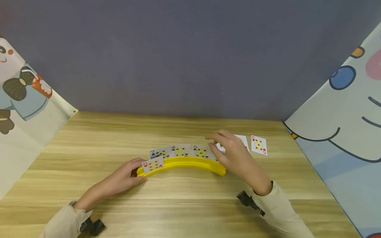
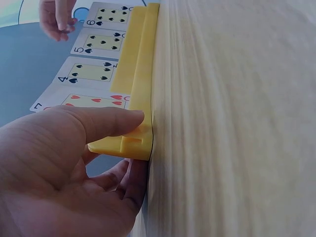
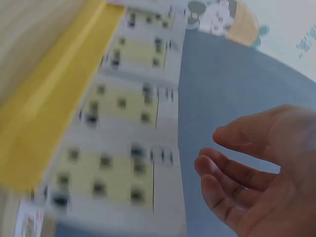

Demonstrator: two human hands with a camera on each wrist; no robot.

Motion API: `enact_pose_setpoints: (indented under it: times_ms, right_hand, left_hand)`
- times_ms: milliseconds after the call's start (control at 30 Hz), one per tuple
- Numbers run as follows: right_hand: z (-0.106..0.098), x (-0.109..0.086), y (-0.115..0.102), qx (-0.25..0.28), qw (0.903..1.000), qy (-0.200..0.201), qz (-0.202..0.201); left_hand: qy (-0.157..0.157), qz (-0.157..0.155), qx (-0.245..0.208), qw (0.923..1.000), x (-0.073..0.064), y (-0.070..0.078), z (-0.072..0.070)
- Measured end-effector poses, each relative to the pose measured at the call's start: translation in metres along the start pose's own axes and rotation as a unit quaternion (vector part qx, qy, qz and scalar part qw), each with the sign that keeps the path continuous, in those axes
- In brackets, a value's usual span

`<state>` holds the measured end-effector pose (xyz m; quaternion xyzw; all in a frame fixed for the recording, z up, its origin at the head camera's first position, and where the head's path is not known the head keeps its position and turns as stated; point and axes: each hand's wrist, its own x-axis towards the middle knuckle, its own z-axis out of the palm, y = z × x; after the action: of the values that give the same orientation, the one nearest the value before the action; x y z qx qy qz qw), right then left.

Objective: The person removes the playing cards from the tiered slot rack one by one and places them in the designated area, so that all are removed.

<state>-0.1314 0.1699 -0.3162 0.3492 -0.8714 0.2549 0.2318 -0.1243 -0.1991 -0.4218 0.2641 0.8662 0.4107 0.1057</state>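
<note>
A curved yellow card holder [image 1: 181, 161] lies on the table, with a row of spade playing cards [image 1: 180, 151] standing in it: a seven, a four, a five and a six. In front of the seven, at the left end, stands a six of hearts [image 1: 153, 164]. My left hand [image 1: 123, 178] grips that end, its thumb [image 2: 116, 121] on the near side and the other fingers round behind. Over the right end hovers my right hand [image 1: 233, 150], its fingers loosely bent, thumb apart and nothing between them, beside the six of spades [image 3: 106, 177].
To the right of the holder a five of hearts [image 1: 259, 145] lies face up on the wooden table [image 1: 166, 208]. Another card [image 1: 243, 141] lies partly hidden behind my right hand. A grey panel [image 1: 184, 59] rises at the back, with cartoon-printed walls at both sides.
</note>
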Motion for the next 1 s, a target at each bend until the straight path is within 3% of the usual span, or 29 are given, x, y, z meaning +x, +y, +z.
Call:
enact_pose_setpoints:
  times_ms: [267,500,767,1000]
  right_hand:
    - [0.037,0.020,-0.034,0.022,0.9966,-0.065,-0.045]
    - [0.061,0.033,-0.058,0.030,0.9900,-0.135,-0.027]
    - [0.088,0.026,-0.064,0.010,0.9843,-0.165,-0.062]
    - [0.100,0.025,-0.065,0.003,0.9835,-0.172,-0.058]
  left_hand:
    - [-0.003,0.000,-0.006,1.0000,0.002,-0.002,0.002]
    - [-0.004,0.003,-0.016,0.9999,0.000,-0.002,0.002]
    - [-0.006,0.016,-0.022,0.9996,0.002,-0.001,0.001]
    - [0.003,0.007,-0.012,0.9999,0.001,0.000,-0.001]
